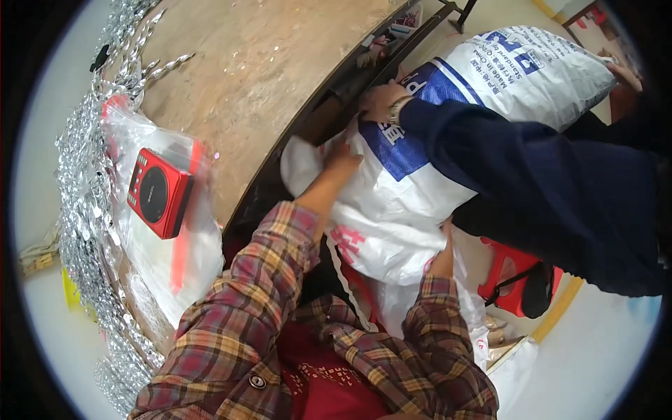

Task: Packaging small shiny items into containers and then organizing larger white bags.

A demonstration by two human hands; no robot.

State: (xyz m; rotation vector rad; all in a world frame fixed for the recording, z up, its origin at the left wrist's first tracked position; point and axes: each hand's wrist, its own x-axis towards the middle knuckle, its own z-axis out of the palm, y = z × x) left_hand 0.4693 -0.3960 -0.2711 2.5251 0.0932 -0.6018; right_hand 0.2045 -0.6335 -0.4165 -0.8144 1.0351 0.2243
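Note:
A big, full white woven sack (560, 77) with a blue band lies slantwise in front of me. Round its near end sits a second white bag (381, 241) with pink print, its material bunched. My left hand (341, 162) is closed on the white bag's edge at the sack's left side. On the opposite side, my right hand (445, 245) is against the white bag, its fingers mostly hidden by the folds. Another person's hand (381, 103), with a wristwatch and dark blue sleeve, presses on the sack farther up. At its far end another hand (625, 75) touches the sack.
A brown table (259, 63) stands at left, with a red radio (161, 192) on clear plastic bags (150, 255). Silver tinsel strands (84, 175) heap along its left edge. A dark shelf (336, 105) runs under the tabletop. A red bag (507, 276) sits at right.

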